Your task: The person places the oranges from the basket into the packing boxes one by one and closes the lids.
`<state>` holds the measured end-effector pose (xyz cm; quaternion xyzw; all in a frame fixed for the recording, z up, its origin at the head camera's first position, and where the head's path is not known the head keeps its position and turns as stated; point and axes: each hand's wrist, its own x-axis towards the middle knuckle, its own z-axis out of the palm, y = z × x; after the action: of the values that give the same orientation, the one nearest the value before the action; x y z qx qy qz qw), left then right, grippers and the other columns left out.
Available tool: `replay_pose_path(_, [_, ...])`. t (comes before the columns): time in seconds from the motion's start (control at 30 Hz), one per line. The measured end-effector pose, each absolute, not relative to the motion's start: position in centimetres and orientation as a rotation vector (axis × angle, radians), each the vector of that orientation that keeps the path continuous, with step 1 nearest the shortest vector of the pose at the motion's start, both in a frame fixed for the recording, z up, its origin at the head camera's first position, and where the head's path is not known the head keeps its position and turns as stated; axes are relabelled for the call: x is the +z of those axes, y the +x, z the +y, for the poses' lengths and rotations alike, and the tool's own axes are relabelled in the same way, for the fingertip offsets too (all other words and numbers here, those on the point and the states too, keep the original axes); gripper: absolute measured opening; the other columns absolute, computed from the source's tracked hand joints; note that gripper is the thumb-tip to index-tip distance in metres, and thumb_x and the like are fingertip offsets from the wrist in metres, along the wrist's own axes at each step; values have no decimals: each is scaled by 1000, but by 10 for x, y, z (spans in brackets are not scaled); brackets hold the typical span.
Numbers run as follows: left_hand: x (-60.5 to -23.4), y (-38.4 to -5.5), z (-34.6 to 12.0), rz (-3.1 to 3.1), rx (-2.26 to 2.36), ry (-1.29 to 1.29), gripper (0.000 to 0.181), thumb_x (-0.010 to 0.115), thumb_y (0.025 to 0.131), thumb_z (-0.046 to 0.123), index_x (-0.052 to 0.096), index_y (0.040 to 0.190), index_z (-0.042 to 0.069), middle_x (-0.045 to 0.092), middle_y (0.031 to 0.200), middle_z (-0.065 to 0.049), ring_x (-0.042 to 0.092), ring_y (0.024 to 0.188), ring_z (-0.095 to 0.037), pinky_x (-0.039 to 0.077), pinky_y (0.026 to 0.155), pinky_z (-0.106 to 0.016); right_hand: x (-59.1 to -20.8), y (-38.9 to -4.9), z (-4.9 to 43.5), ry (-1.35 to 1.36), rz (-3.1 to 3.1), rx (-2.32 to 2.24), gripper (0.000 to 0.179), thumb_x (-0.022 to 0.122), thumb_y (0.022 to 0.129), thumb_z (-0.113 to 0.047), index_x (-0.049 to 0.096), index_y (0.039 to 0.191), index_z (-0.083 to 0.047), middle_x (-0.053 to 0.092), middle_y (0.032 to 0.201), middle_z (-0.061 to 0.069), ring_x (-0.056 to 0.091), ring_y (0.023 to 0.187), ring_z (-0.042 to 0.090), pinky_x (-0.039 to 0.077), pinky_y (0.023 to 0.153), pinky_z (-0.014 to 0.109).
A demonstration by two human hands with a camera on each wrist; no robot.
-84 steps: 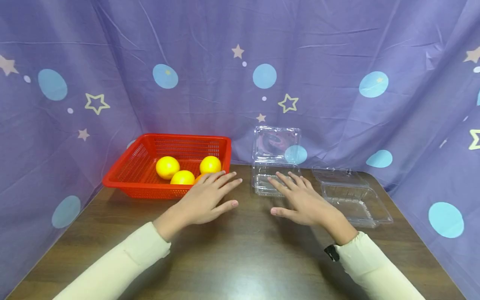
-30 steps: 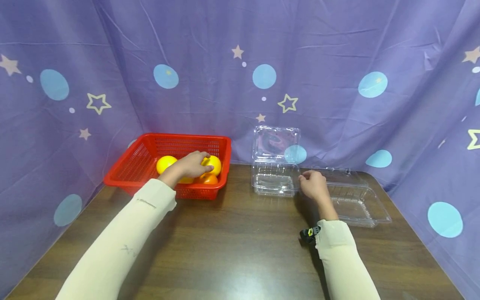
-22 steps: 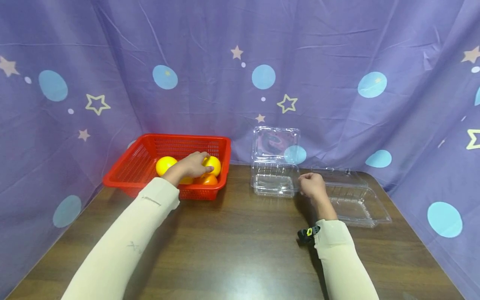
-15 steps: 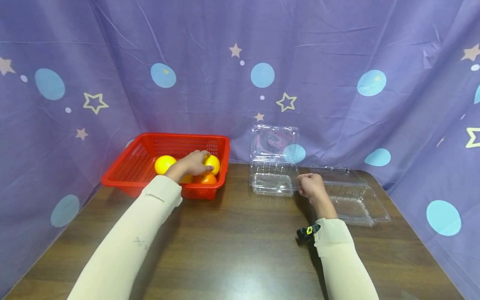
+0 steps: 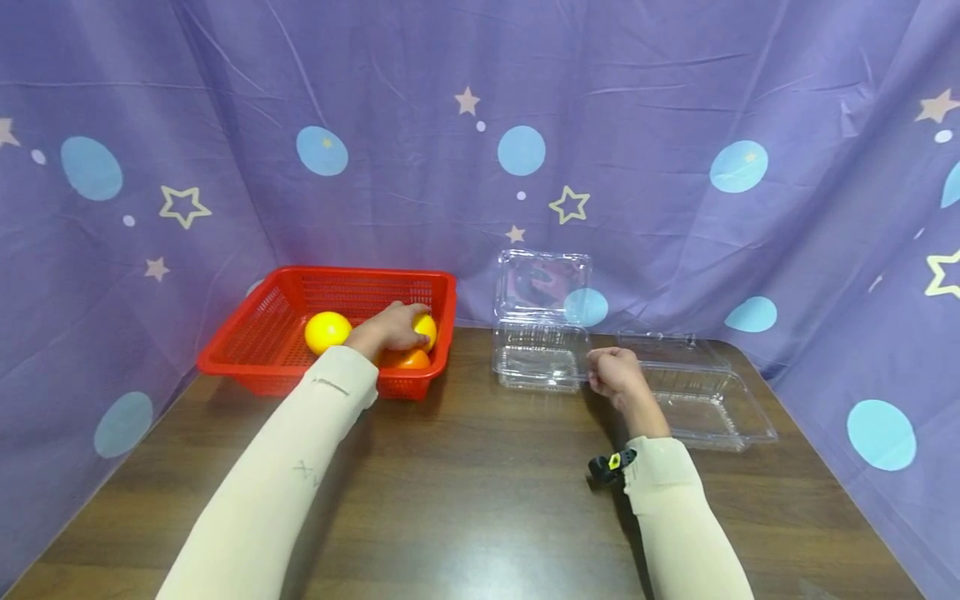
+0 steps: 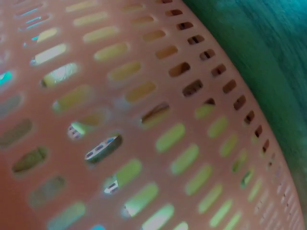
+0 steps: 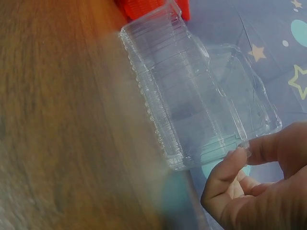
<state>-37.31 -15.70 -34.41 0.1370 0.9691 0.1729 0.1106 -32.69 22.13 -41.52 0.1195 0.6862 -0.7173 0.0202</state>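
At the right end of the red plastic basket (image 5: 258,337), my left hand (image 5: 397,327) has its thumb and fingers curled round a yellow-looking orange (image 5: 425,330), partly covered by the hand. A deeper-coloured orange (image 5: 411,360) lies just below it, and another orange (image 5: 327,332) is left of the hand. The left wrist view is filled by the slotted basket wall (image 6: 139,110), so the fingers are hidden there. My right hand (image 5: 617,372) pinches the right rim of a clear plastic clamshell box (image 5: 542,367), its lid standing up. Thumb and finger meet at the rim corner in the right wrist view.
A second clear clamshell box (image 5: 701,408) sits open on the right, beyond my right hand. The brown wooden table (image 5: 480,500) stretches in front. A purple curtain (image 5: 420,208) with stars and blue dots hangs behind and at both sides.
Both hands have left their flat, spread pose over the table. The left reached into the basket and closed further round an orange; the right moved to the box rim and pinched it.
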Motion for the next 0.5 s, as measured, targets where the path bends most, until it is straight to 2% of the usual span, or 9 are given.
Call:
replay_pose_path(0.23, [-351,-376,-153,2823,558,319,78,68,91,27,32,159,11,40,147,-25,39,130,-38,40,108,-55,-415,-324,219,370,2195,-2186,16,46,97,3,53,110,10,49,72,1,48,55,6,46,50,18])
replay_pose_path(0.5, [-357,-379,-151,2897,581,286,78,75,86,26,40,154,14,40,140,-25,49,117,-39,45,100,-53,-414,-324,219,356,2280,-2122,22,46,97,1,53,115,12,52,77,7,48,54,7,47,50,19])
